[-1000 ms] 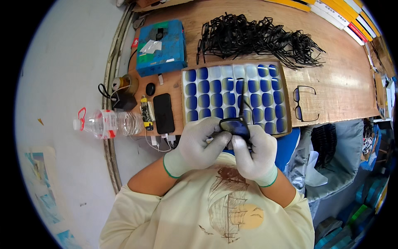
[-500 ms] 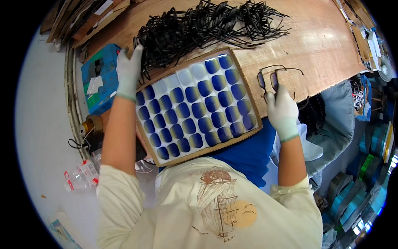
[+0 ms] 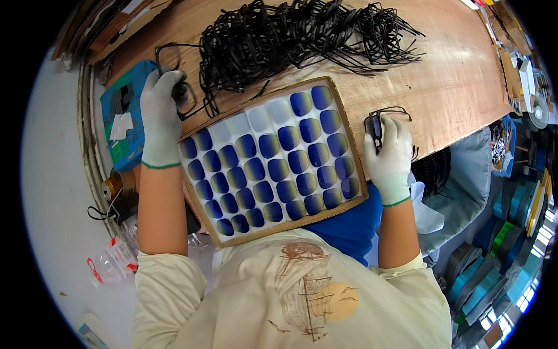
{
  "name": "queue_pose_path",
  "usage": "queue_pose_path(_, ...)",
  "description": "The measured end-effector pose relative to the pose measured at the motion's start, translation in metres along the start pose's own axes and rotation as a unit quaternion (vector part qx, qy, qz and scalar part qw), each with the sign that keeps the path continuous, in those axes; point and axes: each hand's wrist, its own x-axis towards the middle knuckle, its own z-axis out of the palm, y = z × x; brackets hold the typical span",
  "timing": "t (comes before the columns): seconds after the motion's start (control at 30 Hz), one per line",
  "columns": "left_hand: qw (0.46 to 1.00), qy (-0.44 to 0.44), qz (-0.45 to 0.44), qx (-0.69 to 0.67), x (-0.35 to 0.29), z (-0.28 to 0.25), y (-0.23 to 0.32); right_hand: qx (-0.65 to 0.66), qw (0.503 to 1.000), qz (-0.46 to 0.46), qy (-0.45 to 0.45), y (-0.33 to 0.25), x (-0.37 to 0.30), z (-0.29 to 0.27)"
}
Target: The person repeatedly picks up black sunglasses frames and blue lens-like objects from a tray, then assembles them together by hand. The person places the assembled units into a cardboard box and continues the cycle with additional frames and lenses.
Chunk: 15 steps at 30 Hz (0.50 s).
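My left hand (image 3: 161, 116), in a white glove, grips a black eyeglass frame (image 3: 186, 100) beside the left end of a heap of black eyeglass frames (image 3: 273, 43). On the right side of the table, my gloved right hand (image 3: 390, 152) has its fingers curled around a pair of glasses with dark lenses (image 3: 375, 127); part of the pair is hidden behind the fingers. Between my hands a shallow cardboard tray (image 3: 290, 224) lies tilted near my lap. Rows of blue-to-yellow tinted lenses (image 3: 278, 169) fill much of it, with several pale places in the upper rows.
A blue box (image 3: 131, 87) stands left of my left hand, near the wall. Behind the tray runs the wooden table (image 3: 447, 70). Grey cloth (image 3: 468, 180) hangs at the right table edge, and a plastic bottle (image 3: 113, 259) lies low on the left.
My left hand has come away from the heap, leftward and toward me, with a black eyeglass frame now in it. The glasses at my right hand have turned and moved slightly lower.
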Motion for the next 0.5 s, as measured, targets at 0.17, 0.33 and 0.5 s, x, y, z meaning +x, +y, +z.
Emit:
queue_pose_path(0.17, 0.994, -0.053, 0.081, 0.052, -0.076, 0.037, 0.038, 0.154, 0.980, -0.117, -0.050, -0.092, 0.040, 0.033)
queue_pose_path(0.33, 0.966, -0.127, 0.120, 0.190, -0.158, 0.005, 0.039, 0.007, 0.982, 0.032, -0.187, -0.114, 0.078, 0.053)
queue_pose_path(0.5, 0.964, -0.204, 0.057, 0.163, -0.210, -0.054, 0.013, 0.205, 0.967, -0.055, -0.144, -0.106, 0.049, 0.034)
